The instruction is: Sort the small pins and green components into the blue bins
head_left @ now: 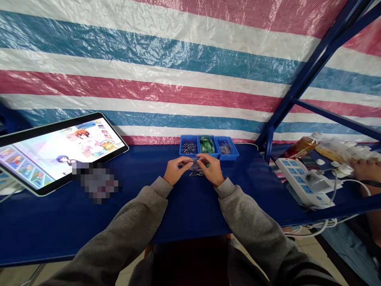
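My left hand and my right hand are close together over the blue table, fingertips pinched. Between them is a small clear plastic bag, gripped from both sides; its contents are hard to make out. Just under the bag, a few thin metal pieces lie on the tabletop. Right behind my hands stand three small blue bins: one with many thin metal pieces, one with green packets, and one with clear plastic bags.
A large tablet screen leans at the left, beside a blurred patch. To the right are a white power strip with cables, a drink bottle, and another person's hand. Blue frame posts and a striped tarp stand behind.
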{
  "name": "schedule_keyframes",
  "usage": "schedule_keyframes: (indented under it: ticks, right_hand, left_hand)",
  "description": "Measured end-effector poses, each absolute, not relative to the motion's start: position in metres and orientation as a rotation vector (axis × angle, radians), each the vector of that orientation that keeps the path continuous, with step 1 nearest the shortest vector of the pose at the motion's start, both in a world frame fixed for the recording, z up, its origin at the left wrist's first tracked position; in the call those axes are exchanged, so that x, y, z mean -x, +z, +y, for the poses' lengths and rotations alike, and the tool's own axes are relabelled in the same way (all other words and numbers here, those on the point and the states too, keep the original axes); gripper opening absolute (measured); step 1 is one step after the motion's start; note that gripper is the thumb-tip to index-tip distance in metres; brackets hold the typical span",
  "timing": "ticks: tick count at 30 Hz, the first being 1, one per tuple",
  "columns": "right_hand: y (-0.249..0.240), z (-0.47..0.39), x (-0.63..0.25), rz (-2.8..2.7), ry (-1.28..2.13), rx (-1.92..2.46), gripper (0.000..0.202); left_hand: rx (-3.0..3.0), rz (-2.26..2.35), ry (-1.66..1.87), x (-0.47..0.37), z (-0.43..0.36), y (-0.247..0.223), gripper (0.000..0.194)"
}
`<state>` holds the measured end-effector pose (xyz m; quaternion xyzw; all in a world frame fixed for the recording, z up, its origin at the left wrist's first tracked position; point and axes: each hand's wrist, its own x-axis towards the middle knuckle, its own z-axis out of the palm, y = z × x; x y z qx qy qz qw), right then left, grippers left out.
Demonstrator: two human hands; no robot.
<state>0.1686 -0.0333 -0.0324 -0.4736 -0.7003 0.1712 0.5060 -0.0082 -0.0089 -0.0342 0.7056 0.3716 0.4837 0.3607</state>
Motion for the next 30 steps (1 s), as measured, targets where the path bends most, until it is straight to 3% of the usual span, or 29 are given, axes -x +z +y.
schedule_keyframes:
  ticks: [7,11,14,19,30]
  right_hand:
    - [-0.0323,-0.0340,-0.1702,-1.846,0.342,0.981,0.027]
    - [-0.0354,-0.0316,-0.1688,-1.829,0.263,0.961,0.016]
    - [-0.0334,-0.0316,-0.1686,-1.728,0.263,1.043,0.020]
    - [-0.0283,-0.0345,-0.1677,-1.689,0.410,1.112,0.026]
    - [-0.0329,-0.0352,-0.1694,-1.826,0.424,0.970,0.028]
  left_hand:
    - [-1.455,0.869,1.240,0.0089,-0.0057,-0.0307,0.049]
    - [-1.381,0.824,1.230,0.0078,-0.0061,-0.0302,0.040]
    - [-1.436,0.801,1.219,0.0074,-0.0065,-0.0300,0.046]
    - [-1.680,0.869,1.245,0.0066,-0.0060,-0.0312,0.035]
    - [-1.427,0.853,1.230,0.0082,-0.0073,-0.0293,0.037]
